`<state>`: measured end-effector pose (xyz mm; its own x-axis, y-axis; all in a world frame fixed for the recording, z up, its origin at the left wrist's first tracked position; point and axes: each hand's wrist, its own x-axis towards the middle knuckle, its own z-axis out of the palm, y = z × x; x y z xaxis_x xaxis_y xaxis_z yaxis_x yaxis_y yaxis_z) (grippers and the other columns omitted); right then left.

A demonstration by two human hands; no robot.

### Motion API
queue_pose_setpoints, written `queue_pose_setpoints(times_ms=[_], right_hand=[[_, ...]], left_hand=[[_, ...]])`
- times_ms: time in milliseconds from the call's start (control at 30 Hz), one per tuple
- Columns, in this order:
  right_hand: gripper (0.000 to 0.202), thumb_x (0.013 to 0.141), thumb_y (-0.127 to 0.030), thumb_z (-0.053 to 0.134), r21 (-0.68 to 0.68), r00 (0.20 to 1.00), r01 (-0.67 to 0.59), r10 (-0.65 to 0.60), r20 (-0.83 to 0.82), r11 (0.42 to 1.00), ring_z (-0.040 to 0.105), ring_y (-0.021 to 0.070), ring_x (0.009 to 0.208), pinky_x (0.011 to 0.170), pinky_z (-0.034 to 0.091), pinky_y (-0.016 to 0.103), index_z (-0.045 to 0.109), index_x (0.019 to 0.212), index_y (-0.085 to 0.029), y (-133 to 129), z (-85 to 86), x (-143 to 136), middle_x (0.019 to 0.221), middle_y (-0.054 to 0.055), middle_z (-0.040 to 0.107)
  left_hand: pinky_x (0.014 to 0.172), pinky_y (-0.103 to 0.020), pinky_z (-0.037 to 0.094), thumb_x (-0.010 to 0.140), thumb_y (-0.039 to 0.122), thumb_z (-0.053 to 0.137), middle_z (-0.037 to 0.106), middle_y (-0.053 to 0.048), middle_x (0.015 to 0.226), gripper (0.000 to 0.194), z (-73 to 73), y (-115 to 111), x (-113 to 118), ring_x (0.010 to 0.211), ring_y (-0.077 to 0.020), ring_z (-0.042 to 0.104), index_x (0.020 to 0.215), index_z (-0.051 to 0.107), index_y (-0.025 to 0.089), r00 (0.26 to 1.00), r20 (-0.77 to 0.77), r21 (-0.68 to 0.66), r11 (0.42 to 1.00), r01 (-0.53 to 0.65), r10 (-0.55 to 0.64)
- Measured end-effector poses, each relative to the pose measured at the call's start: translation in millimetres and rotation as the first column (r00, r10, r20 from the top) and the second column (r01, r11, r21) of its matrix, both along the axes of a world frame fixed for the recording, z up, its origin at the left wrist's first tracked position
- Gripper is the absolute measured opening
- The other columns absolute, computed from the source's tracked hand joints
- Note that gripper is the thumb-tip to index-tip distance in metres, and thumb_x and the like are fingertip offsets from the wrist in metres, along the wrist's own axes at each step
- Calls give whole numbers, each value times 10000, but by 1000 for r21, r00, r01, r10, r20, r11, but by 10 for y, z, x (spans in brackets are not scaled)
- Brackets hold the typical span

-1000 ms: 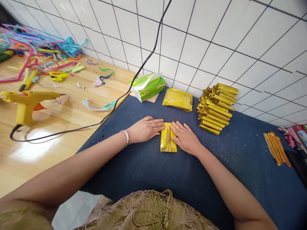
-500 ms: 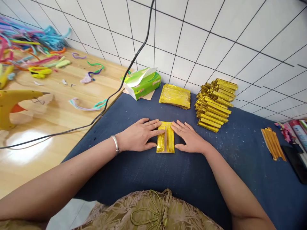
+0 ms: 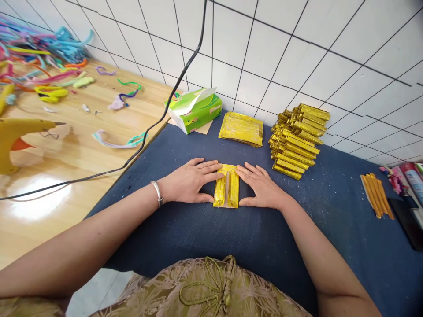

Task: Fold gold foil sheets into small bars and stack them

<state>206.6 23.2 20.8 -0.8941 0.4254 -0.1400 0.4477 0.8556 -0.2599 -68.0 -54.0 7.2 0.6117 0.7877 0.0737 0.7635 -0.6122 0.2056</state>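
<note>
A gold foil paper lies on the dark blue table cover, its two sides folded inward with a narrow pale gap between them. My left hand is flat, fingers spread, with fingertips on the paper's left side and the thumb at its lower left edge. On the other side, my right hand has its fingers apart, touching the upper right edge, thumb at the lower right corner. Beyond them are a flat stack of gold sheets and a pile of folded gold strips.
A green tissue box stands near the tiled wall. A black cable crosses on the left, over the wooden table with a yellow glue gun and colourful pipe cleaners. Orange-gold strips and a black phone lie right.
The left hand's fingers have drawn back slightly from the middle gap to the left folded side. The view has shifted a little.
</note>
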Motion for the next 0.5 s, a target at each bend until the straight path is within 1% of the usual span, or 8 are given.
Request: queue_pose_setpoints(times_ms=[100, 167, 333, 400, 500], right_hand=[[954, 704, -711, 521, -3, 1000, 1, -1, 1, 1000, 112, 283, 1400, 1118, 93, 522, 177, 1453, -230, 8, 8, 2, 1518, 63, 197], [961, 702, -706, 528, -2, 1000, 8, -8, 1, 1000, 112, 282, 1400, 1117, 102, 519, 169, 1454, -226, -4, 3, 3, 1519, 63, 194], [901, 737, -639, 543, 24, 1000, 25, -25, -17, 999, 75, 276, 1406, 1119, 97, 515, 181, 1451, -225, -66, -28, 5, 1526, 60, 169], [874, 748, -607, 548, 30, 999, 25, -24, -29, 999, 77, 278, 1405, 1118, 98, 517, 185, 1450, -235, -83, -30, 7, 1526, 56, 170], [842, 760, -567, 553, 32, 999, 24, -22, -44, 999, 108, 281, 1400, 1114, 112, 525, 190, 1449, -245, -103, -22, 12, 1515, 55, 210]], left_hand=[[1107, -438, 152, 781, 669, 457, 354, -97, 1447, 768, -6, 1, -23, 1344, -273, 297, 1393, 321, 226, 1000, 17, -10, 1000, -16, 16], [1110, -440, 135, 782, 646, 478, 337, -92, 1456, 764, -11, -3, -38, 1354, -270, 277, 1400, 306, 231, 1000, 14, -18, 1000, -4, 4], [1104, -484, 95, 794, 573, 513, 241, -86, 1499, 690, -8, -20, -49, 1385, -287, 191, 1389, 320, 282, 999, -21, -47, 999, 28, -29], [1102, -493, 90, 792, 558, 524, 229, -90, 1503, 692, 12, -26, -41, 1390, -288, 174, 1392, 311, 288, 999, -27, -63, 998, 26, -27], [1100, -497, 87, 795, 549, 527, 225, -93, 1504, 692, 49, -33, -28, 1391, -284, 169, 1396, 300, 290, 999, -29, -83, 996, 14, -17]])
